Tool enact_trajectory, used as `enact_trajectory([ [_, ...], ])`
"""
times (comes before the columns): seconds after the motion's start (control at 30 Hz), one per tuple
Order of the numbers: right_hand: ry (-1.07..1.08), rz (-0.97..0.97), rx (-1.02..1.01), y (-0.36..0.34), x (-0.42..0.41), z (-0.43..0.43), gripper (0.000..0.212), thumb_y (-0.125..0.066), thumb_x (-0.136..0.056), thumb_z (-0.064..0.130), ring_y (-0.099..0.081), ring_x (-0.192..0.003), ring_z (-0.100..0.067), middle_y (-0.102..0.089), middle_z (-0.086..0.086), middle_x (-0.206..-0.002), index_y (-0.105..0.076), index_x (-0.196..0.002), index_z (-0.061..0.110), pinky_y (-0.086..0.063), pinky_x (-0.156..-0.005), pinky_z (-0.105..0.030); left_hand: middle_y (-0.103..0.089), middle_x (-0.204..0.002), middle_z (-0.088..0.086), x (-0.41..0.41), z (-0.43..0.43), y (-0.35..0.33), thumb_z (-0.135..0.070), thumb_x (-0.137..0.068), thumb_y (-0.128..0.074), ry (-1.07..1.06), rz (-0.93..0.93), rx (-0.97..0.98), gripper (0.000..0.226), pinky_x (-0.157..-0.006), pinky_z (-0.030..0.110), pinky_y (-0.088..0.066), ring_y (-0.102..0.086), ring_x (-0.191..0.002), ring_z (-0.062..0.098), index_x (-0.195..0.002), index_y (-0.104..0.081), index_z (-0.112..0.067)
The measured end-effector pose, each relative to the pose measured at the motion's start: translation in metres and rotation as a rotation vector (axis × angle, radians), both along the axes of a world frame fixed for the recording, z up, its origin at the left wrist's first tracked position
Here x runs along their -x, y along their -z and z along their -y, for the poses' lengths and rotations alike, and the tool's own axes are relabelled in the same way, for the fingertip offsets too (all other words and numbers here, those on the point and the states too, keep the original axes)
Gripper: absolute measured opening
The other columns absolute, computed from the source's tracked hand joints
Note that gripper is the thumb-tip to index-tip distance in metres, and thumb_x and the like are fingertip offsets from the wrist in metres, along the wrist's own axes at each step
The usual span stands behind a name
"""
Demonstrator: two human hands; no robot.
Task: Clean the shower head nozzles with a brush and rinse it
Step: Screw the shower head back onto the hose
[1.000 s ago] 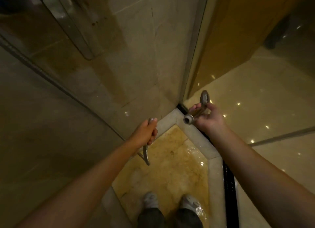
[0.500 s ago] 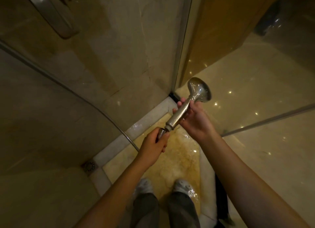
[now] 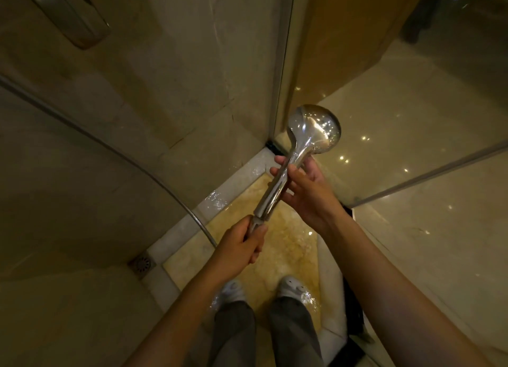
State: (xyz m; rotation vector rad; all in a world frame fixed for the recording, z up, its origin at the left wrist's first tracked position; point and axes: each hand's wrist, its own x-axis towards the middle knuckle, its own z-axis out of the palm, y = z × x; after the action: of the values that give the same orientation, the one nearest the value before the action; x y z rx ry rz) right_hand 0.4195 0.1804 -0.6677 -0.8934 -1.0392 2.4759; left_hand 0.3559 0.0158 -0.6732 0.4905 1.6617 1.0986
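A chrome shower head point(image 3: 314, 129) with a long handle points up and away from me, its shiny back toward the camera; the nozzle face is hidden. My right hand point(image 3: 305, 190) holds the upper handle from beneath, fingers curled round it. My left hand point(image 3: 242, 243) grips the hose end at the base of the handle. The metal hose point(image 3: 176, 196) runs from there up along the left wall. No brush is in view.
I stand on a wet yellow shower floor point(image 3: 286, 229) with a pale raised curb. A floor drain point(image 3: 141, 265) sits at the left. A glass panel point(image 3: 280, 64) and its frame stand just behind the shower head. A chrome fixture point(image 3: 74, 17) hangs at top left.
The shower head and the hose end, held apart a second ago, now meet in one line. The round head has turned its back toward me.
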Motion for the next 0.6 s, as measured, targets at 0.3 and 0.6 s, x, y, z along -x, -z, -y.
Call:
enact_trajectory([
  [0.3, -0.160, 0.033, -0.189, -0.012, -0.005, -0.018, 0.031, -0.063, -0.076, 0.012, -0.071, -0.094, -0.017, -0.074, 0.002, -0.091, -0.057, -0.106, 0.014, -0.057, -0.084, -0.039, -0.069, -0.086, 0.000, 0.021, 0.003, 0.000, -0.022, -0.094, -0.049, 0.073, -0.086, 0.030, 0.009, -0.045, 0.020, -0.044, -0.058, -0.050, 0.011, -0.088, -0.057, -0.023],
  [0.6, -0.161, 0.066, -0.283, -0.014, 0.000, -0.017, 0.037, -0.063, -0.076, 0.019, -0.071, -0.095, -0.016, -0.074, 0.004, -0.092, -0.056, -0.112, 0.016, -0.057, -0.077, -0.033, -0.060, -0.065, 0.001, 0.019, -0.003, 0.002, -0.018, -0.091, -0.055, 0.080, -0.077, -0.001, 0.006, -0.051, 0.024, -0.049, -0.055, -0.048, 0.009, -0.087, -0.056, -0.023],
])
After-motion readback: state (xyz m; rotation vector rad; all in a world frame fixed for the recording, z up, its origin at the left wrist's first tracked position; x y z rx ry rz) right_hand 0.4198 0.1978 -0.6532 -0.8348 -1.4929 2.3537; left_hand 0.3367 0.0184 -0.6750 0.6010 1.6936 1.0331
